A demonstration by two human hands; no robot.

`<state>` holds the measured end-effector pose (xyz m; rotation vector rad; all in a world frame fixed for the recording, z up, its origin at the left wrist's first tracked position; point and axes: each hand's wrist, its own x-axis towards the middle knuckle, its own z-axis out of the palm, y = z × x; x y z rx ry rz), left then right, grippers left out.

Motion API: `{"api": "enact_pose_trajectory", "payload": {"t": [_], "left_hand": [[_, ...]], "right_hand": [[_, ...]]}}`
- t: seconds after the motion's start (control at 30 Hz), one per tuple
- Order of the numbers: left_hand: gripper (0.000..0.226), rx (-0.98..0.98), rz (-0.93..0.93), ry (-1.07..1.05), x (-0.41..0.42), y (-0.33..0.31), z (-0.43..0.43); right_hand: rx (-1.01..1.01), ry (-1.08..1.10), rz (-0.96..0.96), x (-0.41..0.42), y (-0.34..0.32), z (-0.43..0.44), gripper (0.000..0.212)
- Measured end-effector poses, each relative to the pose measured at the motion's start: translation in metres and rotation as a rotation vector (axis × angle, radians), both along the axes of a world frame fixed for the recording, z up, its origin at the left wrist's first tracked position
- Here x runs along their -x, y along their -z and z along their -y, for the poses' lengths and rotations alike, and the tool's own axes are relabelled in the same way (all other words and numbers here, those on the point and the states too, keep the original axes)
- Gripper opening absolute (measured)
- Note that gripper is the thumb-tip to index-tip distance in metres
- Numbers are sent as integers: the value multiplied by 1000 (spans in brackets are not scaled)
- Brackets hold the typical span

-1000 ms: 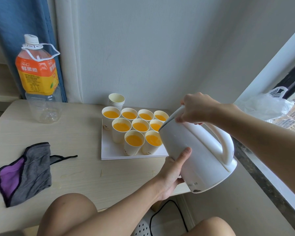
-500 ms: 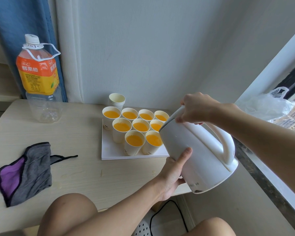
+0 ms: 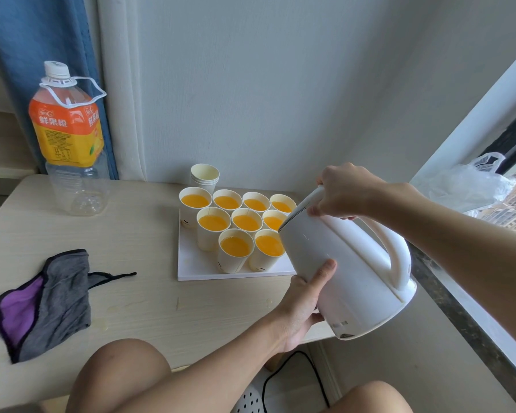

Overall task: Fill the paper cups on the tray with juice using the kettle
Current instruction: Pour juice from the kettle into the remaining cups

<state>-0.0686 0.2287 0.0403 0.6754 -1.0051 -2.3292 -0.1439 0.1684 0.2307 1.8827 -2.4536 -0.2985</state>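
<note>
Looking down past bare knees, the left hand (image 3: 301, 308) has its grip wrapped round the lower body of the white kettle (image 3: 349, 269), thumb flat up the side and the other fingers tucked underneath out of sight. The kettle's tilted with its spout end toward 10 o'clock, held over the right edge of the tabletop (image 3: 131, 293) and overlapping the 3 o'clock side of the white tray (image 3: 197, 268); can't see any juice coming out. At 8 o'clock from the tray, a grey and purple cloth (image 3: 42, 299) lies flat. On the tray sit nine paper cups (image 3: 236, 251) packed in rows, all holding orange juice. The right hand (image 3: 343, 190) comes in from 3 o'clock, grip clenched over the kettle's lid end, fingers curled on top. Just beside the tray at 12 o'clock is a stack of empty cups (image 3: 204, 175), and way back at 10 o'clock stands a big juice bottle (image 3: 69, 138), see-through below its label.
</note>
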Motion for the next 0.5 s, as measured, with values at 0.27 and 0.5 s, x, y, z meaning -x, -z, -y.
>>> {"api": "enact_pose_trajectory", "payload": {"t": [0.27, 0.5], "left_hand": [[102, 52, 88, -42, -1, 4, 8], [118, 135, 141, -131, -2, 10, 20]], "right_hand": [[68, 37, 57, 10, 1, -8, 28], [136, 7, 87, 9, -1, -11, 34]]}}
